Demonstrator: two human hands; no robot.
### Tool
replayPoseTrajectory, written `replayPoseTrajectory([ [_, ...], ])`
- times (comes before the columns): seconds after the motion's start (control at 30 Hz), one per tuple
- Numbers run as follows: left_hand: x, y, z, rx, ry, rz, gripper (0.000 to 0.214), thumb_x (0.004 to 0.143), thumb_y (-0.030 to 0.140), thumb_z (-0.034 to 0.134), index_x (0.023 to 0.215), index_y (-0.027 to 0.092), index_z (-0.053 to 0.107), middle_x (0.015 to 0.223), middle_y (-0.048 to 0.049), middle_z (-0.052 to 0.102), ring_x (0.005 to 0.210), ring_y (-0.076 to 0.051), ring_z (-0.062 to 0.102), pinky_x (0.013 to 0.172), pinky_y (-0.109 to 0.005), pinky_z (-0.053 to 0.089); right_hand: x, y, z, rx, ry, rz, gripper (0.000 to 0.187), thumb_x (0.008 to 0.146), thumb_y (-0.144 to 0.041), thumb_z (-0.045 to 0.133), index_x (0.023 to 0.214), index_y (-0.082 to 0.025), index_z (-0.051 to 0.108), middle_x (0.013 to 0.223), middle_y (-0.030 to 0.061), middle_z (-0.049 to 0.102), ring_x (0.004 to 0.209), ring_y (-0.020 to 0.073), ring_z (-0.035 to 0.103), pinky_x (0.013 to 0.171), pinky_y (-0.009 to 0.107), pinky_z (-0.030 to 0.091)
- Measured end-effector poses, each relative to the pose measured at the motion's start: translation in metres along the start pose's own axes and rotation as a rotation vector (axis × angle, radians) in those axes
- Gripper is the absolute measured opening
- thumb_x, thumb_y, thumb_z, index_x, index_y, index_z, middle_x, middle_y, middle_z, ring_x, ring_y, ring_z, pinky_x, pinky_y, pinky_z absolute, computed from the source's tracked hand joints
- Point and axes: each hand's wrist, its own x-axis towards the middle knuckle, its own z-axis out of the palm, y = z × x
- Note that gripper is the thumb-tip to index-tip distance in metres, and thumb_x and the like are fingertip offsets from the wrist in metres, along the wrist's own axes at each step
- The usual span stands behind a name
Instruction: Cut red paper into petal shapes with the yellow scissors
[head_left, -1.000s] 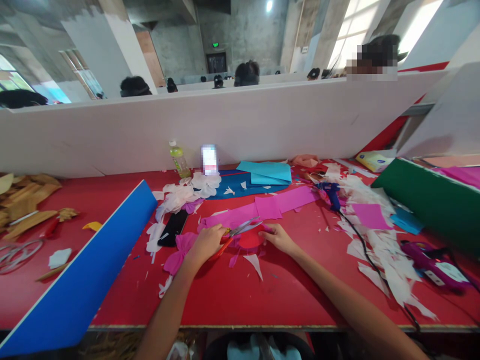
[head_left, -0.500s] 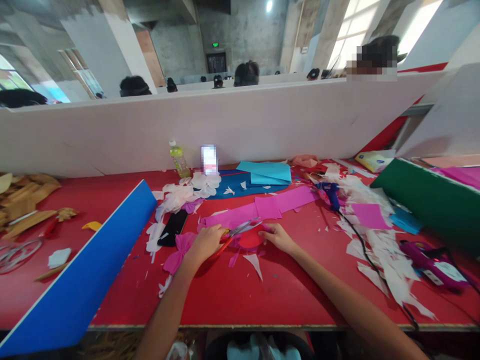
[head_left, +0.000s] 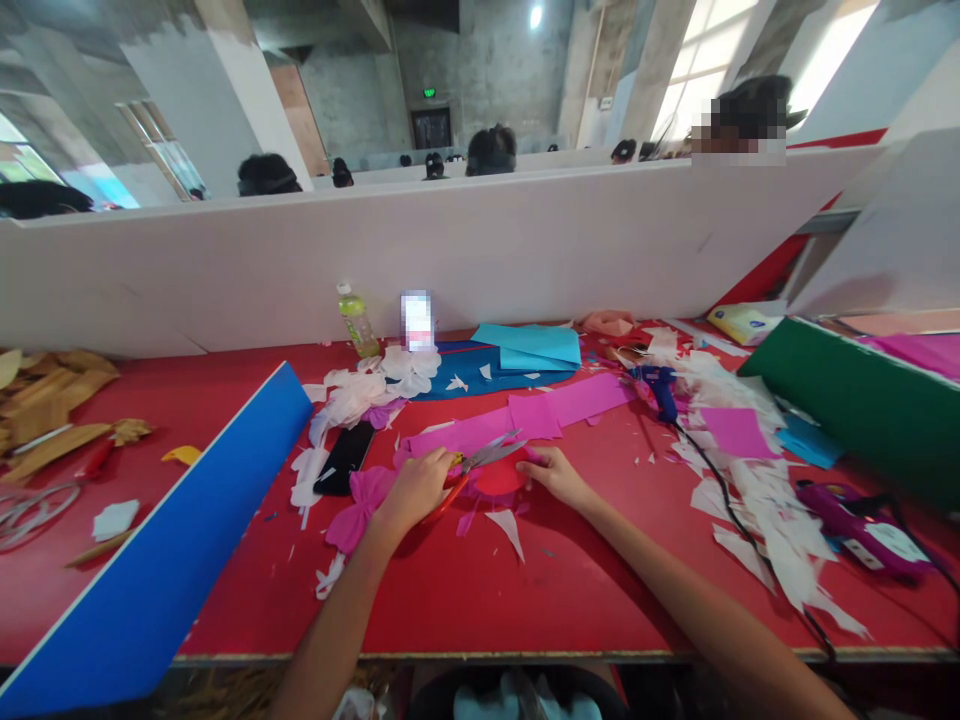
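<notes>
My left hand [head_left: 421,482] is closed around the handles of a pair of scissors [head_left: 491,455] with orange and yellow grips. The blades point to the right and stand slightly apart. A red piece of paper [head_left: 501,478] with a rounded lower edge lies just below the blades. My right hand [head_left: 553,472] pinches its right side between thumb and fingers. Behind the scissors a long pink paper strip [head_left: 585,402] crosses the table. Beside my left wrist is a pink petal-shaped piece [head_left: 360,510], and a white triangular scrap [head_left: 508,530] lies in front.
A blue board [head_left: 172,550] slants on the left, a green board [head_left: 855,410] on the right. A black phone [head_left: 345,458], bottle [head_left: 358,320], blue glue gun [head_left: 661,390], cord and white scraps [head_left: 780,530] surround the work area. A pale partition [head_left: 450,250] stands behind; people sit beyond.
The scissors' blades have parted slightly more over the red paper. Both hands stay in nearly the same place, and the view has shifted a little.
</notes>
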Motion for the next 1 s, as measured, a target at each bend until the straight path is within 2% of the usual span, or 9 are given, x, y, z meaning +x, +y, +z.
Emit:
replayPoseTrajectory([
  [0.3, 0.002, -0.004, 0.006, 0.008, -0.006, -0.018, 0.031, 0.083, 0.016, 0.042, 0.112, 0.018, 0.052, 0.115, -0.0077, 0.058, 0.104, -0.021, 0.055, 0.083, -0.029, 0.043, 0.001, 0.0, -0.001, -0.014, -0.023, 0.011, 0.027, 0.074, -0.037, 0.054, 0.059, -0.015, 0.053, 0.049, -0.0012, 0.054, 0.048, 0.0109, 0.052, 0.05, 0.022, 0.037],
  [0.4, 0.003, -0.004, 0.009, 0.022, 0.038, -0.048, 0.03, 0.084, 0.02, 0.042, 0.113, 0.019, 0.052, 0.115, -0.0083, 0.058, 0.104, -0.022, 0.055, 0.081, -0.029, 0.043, 0.003, 0.004, -0.003, -0.035, -0.03, 0.015, 0.027, 0.074, -0.037, 0.054, 0.058, -0.015, 0.052, 0.05, -0.0013, 0.054, 0.048, 0.0105, 0.051, 0.05, 0.021, 0.037],
  [0.53, 0.005, -0.005, 0.013, 0.064, 0.176, -0.219, 0.034, 0.086, 0.038, 0.039, 0.11, 0.017, 0.052, 0.11, -0.0111, 0.058, 0.101, -0.025, 0.055, 0.079, -0.033, 0.043, 0.004, 0.008, -0.003, -0.02, -0.019, 0.026, 0.026, 0.074, -0.037, 0.055, 0.061, -0.015, 0.052, 0.051, -0.002, 0.054, 0.049, 0.0102, 0.05, 0.05, 0.021, 0.036],
  [0.67, 0.009, -0.011, 0.02, 0.117, 0.202, -0.37, 0.043, 0.082, 0.048, 0.043, 0.105, 0.014, 0.056, 0.105, -0.0133, 0.058, 0.1, -0.026, 0.054, 0.081, -0.034, 0.042, 0.004, 0.008, -0.002, -0.012, -0.025, 0.032, 0.026, 0.073, -0.038, 0.056, 0.062, -0.015, 0.052, 0.052, -0.0026, 0.053, 0.049, 0.0104, 0.05, 0.05, 0.022, 0.036],
  [0.87, 0.012, -0.02, 0.028, 0.126, 0.182, -0.342, 0.039, 0.076, 0.04, 0.053, 0.106, 0.016, 0.059, 0.107, -0.0125, 0.058, 0.108, -0.027, 0.047, 0.087, -0.036, 0.039, 0.004, 0.01, -0.003, -0.065, -0.045, 0.04, 0.025, 0.074, -0.037, 0.054, 0.063, -0.015, 0.052, 0.053, -0.002, 0.053, 0.049, 0.0116, 0.05, 0.05, 0.023, 0.036],
  [1.0, 0.011, -0.019, 0.023, 0.036, 0.243, -0.281, 0.028, 0.082, 0.028, 0.044, 0.1, 0.017, 0.062, 0.104, -0.0109, 0.06, 0.104, -0.024, 0.05, 0.086, -0.036, 0.041, 0.003, 0.01, -0.006, -0.214, -0.063, 0.01, 0.025, 0.076, -0.033, 0.05, 0.058, -0.016, 0.05, 0.051, -0.0009, 0.054, 0.049, 0.0118, 0.05, 0.049, 0.023, 0.034],
])
